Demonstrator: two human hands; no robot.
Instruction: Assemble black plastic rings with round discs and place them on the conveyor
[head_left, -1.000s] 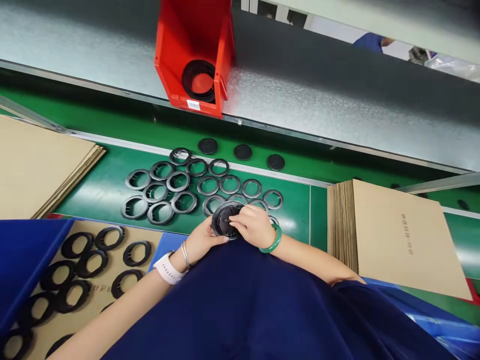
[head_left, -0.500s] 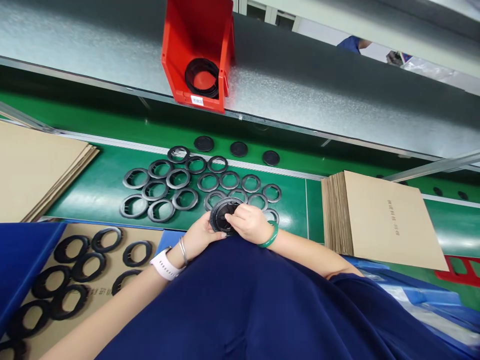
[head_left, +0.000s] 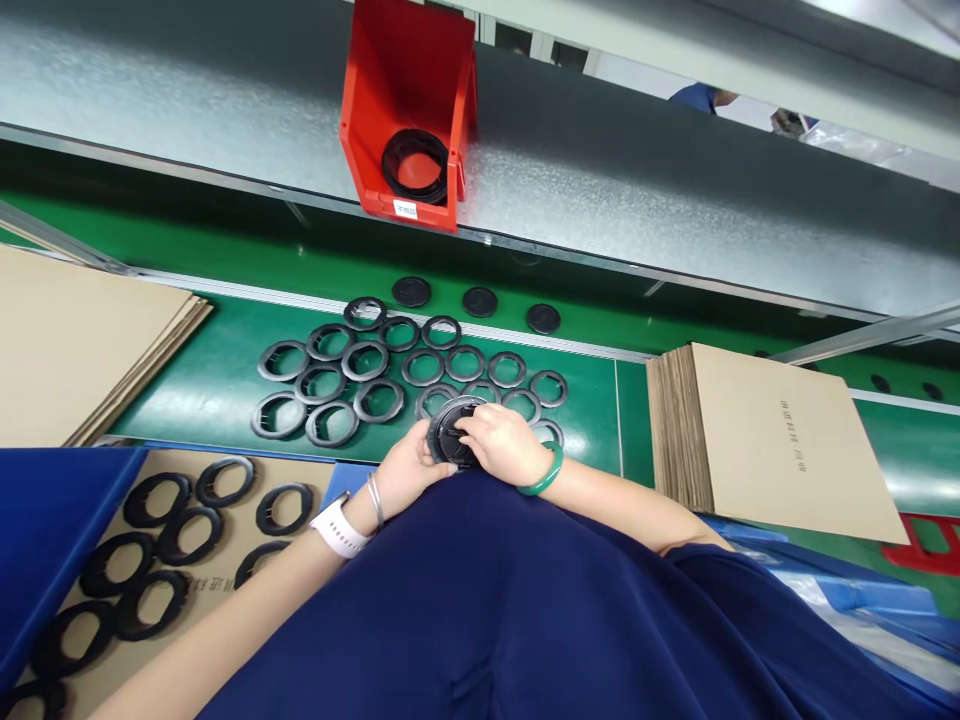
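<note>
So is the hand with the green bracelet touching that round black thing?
Touching. In the head view, the right hand lies on the round black part, fingers pressed onto its face.

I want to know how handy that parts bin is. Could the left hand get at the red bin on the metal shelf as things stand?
Probably not at once: the left hand is holding the black round part together with the right hand, and the red bin sits far beyond the green table. Nothing blocks the way.

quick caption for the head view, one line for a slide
Both hands, left hand and right hand, hold a round black part over a green bench covered with black rings.
</note>
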